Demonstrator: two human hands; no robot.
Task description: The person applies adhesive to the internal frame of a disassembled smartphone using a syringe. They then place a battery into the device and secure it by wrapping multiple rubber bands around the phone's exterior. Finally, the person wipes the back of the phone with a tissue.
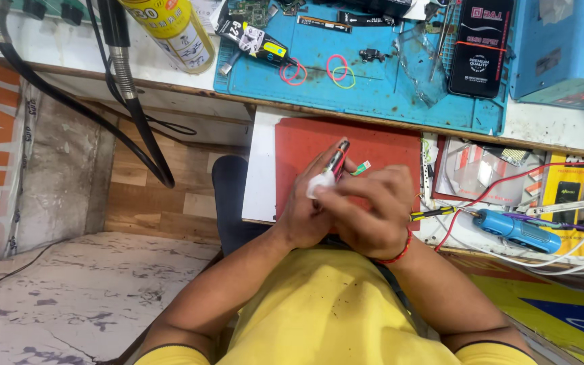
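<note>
Tool (336, 157) tip up-right, long axis diagonal.

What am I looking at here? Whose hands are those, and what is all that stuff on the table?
The camera sits on a person's head and looks down, so you see their own arms and yellow shirt. The left hand and right hand are pressed together over a red pad. They hold a thin pen-like tool with something white wrapped round it. Above lies a blue work mat with coloured rubber bands and small parts. To the right are a blue tool and wires.
</note>
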